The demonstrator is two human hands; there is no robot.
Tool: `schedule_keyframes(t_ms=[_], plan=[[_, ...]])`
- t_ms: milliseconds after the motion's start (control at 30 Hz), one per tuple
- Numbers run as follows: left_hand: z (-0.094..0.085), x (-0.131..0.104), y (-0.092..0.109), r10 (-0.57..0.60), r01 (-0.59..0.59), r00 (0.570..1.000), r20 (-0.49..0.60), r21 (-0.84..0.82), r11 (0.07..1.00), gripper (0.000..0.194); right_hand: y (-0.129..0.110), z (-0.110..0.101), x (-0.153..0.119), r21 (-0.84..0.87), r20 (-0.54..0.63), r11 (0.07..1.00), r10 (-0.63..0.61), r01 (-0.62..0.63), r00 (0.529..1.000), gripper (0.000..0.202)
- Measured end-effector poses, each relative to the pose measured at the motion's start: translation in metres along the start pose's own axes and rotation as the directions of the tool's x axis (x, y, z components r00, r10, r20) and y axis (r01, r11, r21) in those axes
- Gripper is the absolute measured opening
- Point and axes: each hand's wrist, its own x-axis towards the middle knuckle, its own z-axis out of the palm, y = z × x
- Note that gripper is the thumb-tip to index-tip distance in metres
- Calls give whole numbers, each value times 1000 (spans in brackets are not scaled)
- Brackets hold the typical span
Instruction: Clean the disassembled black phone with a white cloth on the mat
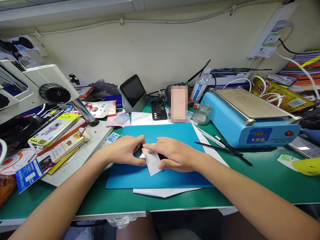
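Note:
A dark, glossy phone-like slab (141, 154) lies on the blue mat (125, 178), mostly covered by my hands. My left hand (126, 150) grips its left end, thumb on the near side and fingers curled at the far side. Over the slab, my right hand (176, 155) presses a white wipe (152, 164) with its fingers and thumb. One corner of the wipe hangs down toward the mat's front. Whether the slab is a whole phone or only a screen, I cannot tell.
Behind the mat stand a black phone case (159, 110), a smart display (133, 95) and a glass jar (202, 115). A blue heating plate machine (240, 130) is at right, with black tweezers (220, 147) before it. A microscope (53, 88) and stacked boxes (55, 130) occupy the left.

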Motion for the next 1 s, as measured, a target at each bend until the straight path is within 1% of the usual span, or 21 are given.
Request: schedule_keyframes(t_ms=[33, 167, 233, 333, 400, 467, 500, 567, 667, 733, 833, 900, 1000], plan=[[0, 0, 0, -3, 3, 1000, 2, -2, 1000, 40, 0, -1, 0, -6, -3, 1000, 0, 0, 1000, 65], [-1, 0, 0, -20, 20, 1000, 15, 1, 1000, 46, 2, -4, -3, 33, 11, 997, -75, 74, 997, 70], [-2, 0, 1, -22, 22, 999, 25, 1, 1000, 48, 4, -5, -5, 52, -42, 997, -53, 55, 998, 77], [-3, -1, 2, -26, 26, 999, 34, 6, 1000, 50, 4, -6, -7, 26, -107, 1000, -3, 6, 994, 83], [-4, -1, 2, -30, 30, 999, 31, 7, 1000, 49, 3, -6, -5, 5, -72, 999, -31, 32, 997, 82], [-3, -1, 2, -30, 30, 999, 29, 2, 1000, 49, 2, -6, -4, 26, -19, 997, -68, 68, 998, 81], [-3, -1, 1, -30, 30, 999, 32, 0, 1000, 49, 3, -7, -5, 48, -10, 996, -70, 70, 998, 81], [-3, -1, 1, -31, 31, 999, 38, 2, 1000, 51, 6, -9, -6, 66, -39, 998, -22, 25, 999, 82], [-3, -1, 1, -36, 36, 999, 38, 5, 999, 52, 9, -10, -9, 19, -107, 998, 54, -52, 993, 82], [-3, -2, 1, -38, 38, 999, 31, -1, 999, 51, 8, -9, -9, -12, -93, 999, 39, -40, 995, 78], [-3, -2, 1, -36, 36, 999, 31, -15, 999, 50, 5, -6, -7, -18, -50, 1000, -14, 13, 999, 70], [-3, -2, 1, -34, 34, 999, 35, -10, 999, 52, 6, -6, -7, -27, -75, 1000, -16, 14, 997, 68], [-3, -1, 1, -29, 28, 999, 36, 7, 1000, 52, 7, -7, -9, -73, -159, 997, 13, -25, 987, 64]])
